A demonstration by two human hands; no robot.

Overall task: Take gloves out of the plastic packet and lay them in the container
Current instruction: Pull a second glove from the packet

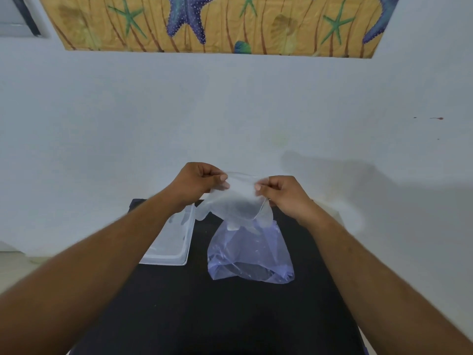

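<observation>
Both hands are pinching one clear glove (pixel 236 203) by its cuff, the left hand (pixel 197 184) and right hand (pixel 284 194) each clamped on an edge, holding it spread just above the plastic packet (pixel 252 254). By my judgement the glove is out, and the next move is calling for a carry left of the packet into the container (pixel 170 242), laying it flat. Packet and container are sitting on a black table (pixel 204 316) beneath a pale wall bearing a starfish hanging (pixel 217 21).

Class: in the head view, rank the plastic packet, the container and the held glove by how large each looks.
1. Plastic packet
2. Container, partly hidden by the left arm, so a close call with the packet
3. Glove
</observation>
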